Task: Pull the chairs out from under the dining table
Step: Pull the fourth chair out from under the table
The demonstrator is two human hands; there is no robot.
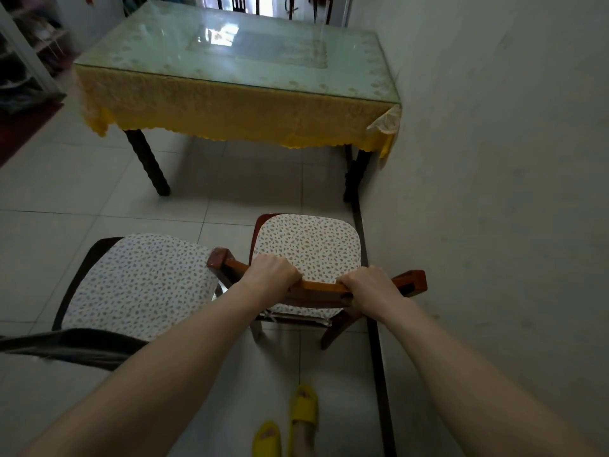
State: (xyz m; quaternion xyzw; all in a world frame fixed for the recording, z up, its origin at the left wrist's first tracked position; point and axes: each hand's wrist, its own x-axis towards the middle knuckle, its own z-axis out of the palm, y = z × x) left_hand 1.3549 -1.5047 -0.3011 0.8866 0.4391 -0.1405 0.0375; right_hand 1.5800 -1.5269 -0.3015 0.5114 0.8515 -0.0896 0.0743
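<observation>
Against the right wall: dining table (230,77), glass top over a yellow cloth. Both chairs stand clear of it on the tile. Dark chair (138,282) to the left; reddish wooden chair (306,252) beside the wall. Left hand (270,275) and right hand (370,286) each wrapped tight around the wooden chair's top rail. Yellow slippers (301,407) below.
</observation>
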